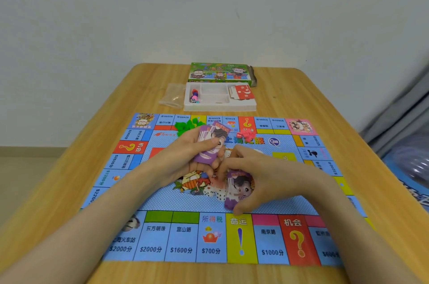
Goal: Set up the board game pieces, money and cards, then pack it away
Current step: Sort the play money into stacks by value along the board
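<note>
Board [162, 200] middle partly covered, tray pieces [194, 96] too small to tell

Left hand [197, 151]: I see it gripping purple notes [210, 144] above the board [162, 200].
Right hand [262, 179]: pinching a second purple wad [239, 187], nearer me.
Tray [220, 107]: by the far edge of the desk [301, 102].

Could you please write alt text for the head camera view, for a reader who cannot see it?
The left hand grips a stack of purple play money and the right hand grips a second stack, over a colourful game board on a wooden table. Beyond the board sit a white tray holding small pieces and red cards, and the green game box.
</note>
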The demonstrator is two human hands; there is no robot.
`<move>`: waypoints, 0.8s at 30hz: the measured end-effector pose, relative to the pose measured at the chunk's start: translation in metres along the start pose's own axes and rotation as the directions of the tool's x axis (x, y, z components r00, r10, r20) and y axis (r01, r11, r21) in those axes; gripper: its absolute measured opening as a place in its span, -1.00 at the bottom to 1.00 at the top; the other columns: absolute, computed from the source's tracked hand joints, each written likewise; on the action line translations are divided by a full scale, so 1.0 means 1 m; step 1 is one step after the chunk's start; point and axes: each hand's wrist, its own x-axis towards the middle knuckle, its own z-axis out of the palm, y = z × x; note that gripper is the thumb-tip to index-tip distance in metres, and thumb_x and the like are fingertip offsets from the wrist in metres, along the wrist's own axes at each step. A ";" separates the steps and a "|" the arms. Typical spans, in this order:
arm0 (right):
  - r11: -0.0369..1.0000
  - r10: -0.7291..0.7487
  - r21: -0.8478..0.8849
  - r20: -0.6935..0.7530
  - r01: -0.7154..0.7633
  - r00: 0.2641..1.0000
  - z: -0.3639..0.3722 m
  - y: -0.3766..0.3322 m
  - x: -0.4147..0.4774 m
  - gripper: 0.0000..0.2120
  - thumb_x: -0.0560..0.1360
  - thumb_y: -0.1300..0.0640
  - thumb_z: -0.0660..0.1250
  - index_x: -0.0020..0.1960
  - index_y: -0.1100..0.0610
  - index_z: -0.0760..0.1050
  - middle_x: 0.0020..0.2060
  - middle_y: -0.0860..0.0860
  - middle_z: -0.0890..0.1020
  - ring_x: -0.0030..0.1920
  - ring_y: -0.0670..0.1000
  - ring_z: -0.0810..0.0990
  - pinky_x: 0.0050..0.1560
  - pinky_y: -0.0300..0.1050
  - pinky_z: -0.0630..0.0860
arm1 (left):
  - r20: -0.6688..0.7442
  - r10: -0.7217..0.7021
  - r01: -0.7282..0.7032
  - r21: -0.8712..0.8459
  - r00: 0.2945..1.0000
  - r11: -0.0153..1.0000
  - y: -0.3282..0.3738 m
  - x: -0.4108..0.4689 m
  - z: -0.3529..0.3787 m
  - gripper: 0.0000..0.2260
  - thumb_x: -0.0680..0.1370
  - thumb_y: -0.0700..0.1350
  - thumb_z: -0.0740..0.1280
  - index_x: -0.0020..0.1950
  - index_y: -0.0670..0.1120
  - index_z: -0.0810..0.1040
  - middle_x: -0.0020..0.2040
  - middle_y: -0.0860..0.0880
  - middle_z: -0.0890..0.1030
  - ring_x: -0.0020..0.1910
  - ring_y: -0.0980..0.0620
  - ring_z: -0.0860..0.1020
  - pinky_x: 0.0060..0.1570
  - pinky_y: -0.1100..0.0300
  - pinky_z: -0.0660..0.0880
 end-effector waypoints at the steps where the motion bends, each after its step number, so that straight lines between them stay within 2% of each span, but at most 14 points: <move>1: 1.000 0.000 0.003 0.002 0.000 1.000 0.000 0.000 0.000 -0.51 0.31 -0.08 0.52 0.16 -0.20 0.38 0.08 -0.14 0.26 0.10 -0.11 0.34 0.07 -0.23 0.41 | 0.003 0.000 0.000 0.001 1.000 1.000 0.000 0.000 0.000 -0.80 0.55 -0.20 0.24 0.17 -0.16 0.43 -0.32 -0.08 0.55 -0.46 0.06 0.51 -0.53 0.27 0.48; 4: 1.000 0.008 0.014 0.012 -0.008 1.000 -0.002 0.002 -0.004 -0.44 0.28 -0.07 0.55 0.17 -0.22 0.34 0.11 -0.14 0.24 0.08 -0.14 0.35 0.01 -0.29 0.40 | 0.009 0.000 0.000 -0.006 1.000 1.000 0.000 0.000 -0.001 -0.80 0.56 -0.21 0.23 0.18 -0.16 0.42 -0.32 -0.07 0.55 -0.45 0.05 0.51 -0.53 0.27 0.48; 7: 1.000 0.025 -0.002 0.025 -0.025 0.999 -0.004 0.003 -0.005 -0.42 0.30 -0.06 0.54 0.19 -0.22 0.30 0.12 -0.11 0.24 0.10 -0.13 0.35 0.05 -0.21 0.46 | 0.012 -0.001 0.001 -0.003 1.000 1.000 0.000 0.000 -0.001 -0.82 0.57 -0.22 0.22 0.17 -0.16 0.41 -0.32 -0.07 0.55 -0.44 0.05 0.51 -0.52 0.27 0.48; 9: 0.999 0.032 -0.016 0.024 -0.032 0.999 -0.004 0.003 -0.006 -0.42 0.31 -0.06 0.53 0.19 -0.22 0.29 0.08 -0.11 0.27 0.06 -0.13 0.36 0.03 -0.18 0.46 | 0.014 -0.001 0.001 -0.004 1.000 1.000 0.000 0.000 -0.001 -0.83 0.58 -0.22 0.22 0.17 -0.16 0.42 -0.32 -0.08 0.55 -0.44 0.04 0.51 -0.52 0.26 0.48; 14: 0.998 0.044 -0.034 -0.007 -0.044 0.999 -0.004 0.003 -0.005 -0.44 0.30 -0.10 0.52 0.16 -0.21 0.27 -0.06 -0.20 0.34 -0.07 -0.20 0.37 -0.09 -0.26 0.39 | 0.015 0.001 -0.001 0.006 1.000 1.000 0.000 -0.001 -0.001 -0.83 0.57 -0.22 0.23 0.17 -0.16 0.41 -0.31 -0.08 0.55 -0.44 0.04 0.50 -0.52 0.26 0.48; 18: 0.997 0.052 -0.053 -0.057 -0.055 0.997 -0.001 0.004 -0.004 -0.39 0.26 -0.15 0.53 0.16 -0.20 0.26 0.04 -0.15 0.31 0.06 -0.12 0.37 0.05 -0.18 0.43 | 0.011 0.000 0.000 0.005 1.000 1.000 0.000 0.000 0.000 -0.81 0.56 -0.21 0.23 0.17 -0.16 0.41 -0.32 -0.08 0.55 -0.45 0.05 0.50 -0.53 0.26 0.47; 19: 0.997 0.039 -0.067 -0.066 -0.044 0.997 0.000 0.003 -0.003 -0.39 0.26 -0.15 0.53 0.18 -0.20 0.28 0.07 -0.13 0.28 0.09 -0.11 0.35 0.05 -0.22 0.41 | 0.011 0.000 0.000 0.004 1.000 1.000 0.000 0.000 0.000 -0.80 0.56 -0.21 0.24 0.18 -0.17 0.41 -0.32 -0.08 0.55 -0.45 0.05 0.51 -0.53 0.26 0.47; 21: 0.997 -0.003 -0.079 -0.059 -0.002 0.998 0.001 0.001 -0.003 -0.44 0.28 -0.13 0.52 0.18 -0.22 0.33 0.09 -0.13 0.25 0.10 -0.13 0.31 -0.02 -0.35 0.34 | 0.008 -0.001 0.001 -0.001 1.000 1.000 0.000 0.000 0.000 -0.80 0.56 -0.22 0.23 0.19 -0.16 0.42 -0.32 -0.08 0.55 -0.45 0.05 0.51 -0.53 0.26 0.48; 24: 0.996 -0.058 -0.064 -0.024 0.056 0.998 0.001 -0.003 -0.002 -0.58 0.34 -0.09 0.49 0.13 -0.22 0.41 0.09 -0.13 0.28 0.10 -0.12 0.31 0.06 -0.27 0.36 | 0.003 -0.004 0.004 -0.005 1.000 1.000 0.000 0.000 0.000 -0.79 0.57 -0.22 0.23 0.20 -0.17 0.42 -0.31 -0.09 0.55 -0.46 0.05 0.51 -0.54 0.26 0.48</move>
